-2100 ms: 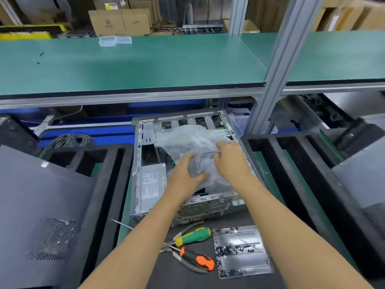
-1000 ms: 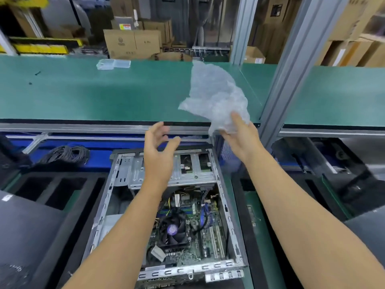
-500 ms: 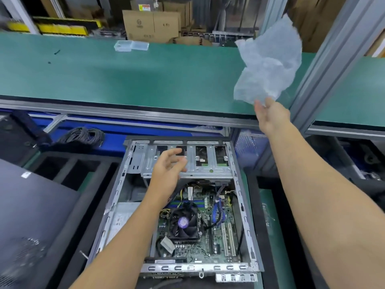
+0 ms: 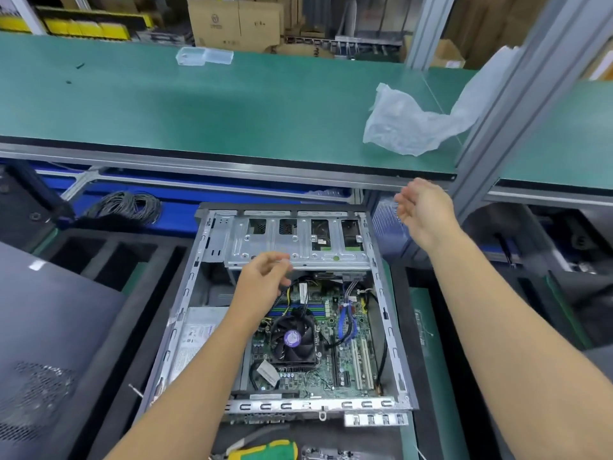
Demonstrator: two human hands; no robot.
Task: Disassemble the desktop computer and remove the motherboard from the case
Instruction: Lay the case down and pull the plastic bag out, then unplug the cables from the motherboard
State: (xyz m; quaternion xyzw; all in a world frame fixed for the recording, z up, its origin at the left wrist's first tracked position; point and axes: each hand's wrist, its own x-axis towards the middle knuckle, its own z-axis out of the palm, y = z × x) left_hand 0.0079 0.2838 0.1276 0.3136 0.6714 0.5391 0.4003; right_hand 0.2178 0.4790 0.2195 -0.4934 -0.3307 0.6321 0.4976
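The open desktop case (image 4: 386,313) lies flat in front of me, side panel off. Inside it sits the green motherboard (image 4: 345,363) with a black CPU fan (image 4: 293,340) and blue cables. A metal drive cage (image 4: 298,240) spans the case's far end. My left hand (image 4: 262,280) hovers over the cage's near edge, fingers loosely curled, holding nothing. My right hand (image 4: 423,210) is raised beyond the case's far right corner, palm up, fingers relaxed and empty. A crumpled clear plastic bag (image 4: 408,127) lies on the green upper shelf (image 4: 199,107), apart from my hand.
A grey side panel (image 4: 43,343) rests at left on black foam trays (image 4: 109,313). A metal upright post (image 4: 517,91) stands at right. Coiled black cable (image 4: 127,204) lies behind the case. A green-yellow screwdriver handle (image 4: 265,451) shows at the bottom edge. A clear plastic box (image 4: 204,56) sits on the shelf.
Both hands lifted the plastic bag off the case. The right hand carried it up and right, then let it go onto the shelf. The left hand came back down over the drive cage.
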